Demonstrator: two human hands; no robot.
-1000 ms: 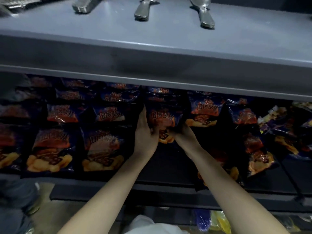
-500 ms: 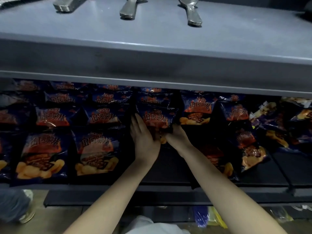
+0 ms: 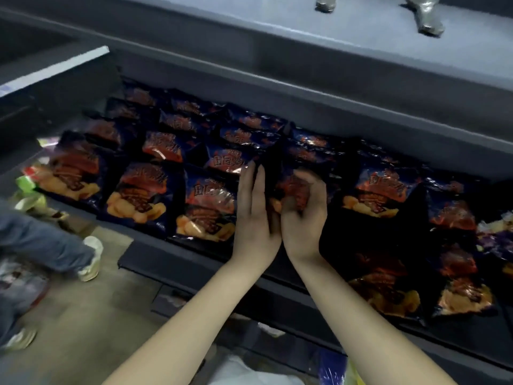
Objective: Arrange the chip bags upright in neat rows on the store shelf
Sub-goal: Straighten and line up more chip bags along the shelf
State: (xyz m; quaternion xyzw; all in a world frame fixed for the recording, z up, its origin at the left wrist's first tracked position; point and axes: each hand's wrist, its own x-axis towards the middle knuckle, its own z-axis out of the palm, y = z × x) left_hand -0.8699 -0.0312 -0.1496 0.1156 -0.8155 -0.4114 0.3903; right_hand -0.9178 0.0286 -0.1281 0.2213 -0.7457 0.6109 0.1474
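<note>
Dark blue chip bags with red and orange print stand in rows on the dark shelf (image 3: 194,270). My left hand (image 3: 254,215) and my right hand (image 3: 304,215) meet at the middle of the shelf. Both press on one chip bag (image 3: 291,187) between them; my right fingers curl over its front, and my left hand lies flat against its left side. To the left, upright bags (image 3: 206,204) fill the front row. To the right, one bag (image 3: 380,193) stands and others (image 3: 466,295) lie tilted near the front edge.
A grey upper shelf (image 3: 333,73) overhangs the bags, with metal utensils (image 3: 427,20) on it. A person's jeans leg and white shoe (image 3: 91,259) are on the floor at the left. Green and mixed packets (image 3: 27,184) lie at the shelf's left end.
The camera has swung and tilted, so the shelf now slants. My hands have drawn closer together around the bag, nearer the front of the shelf.
</note>
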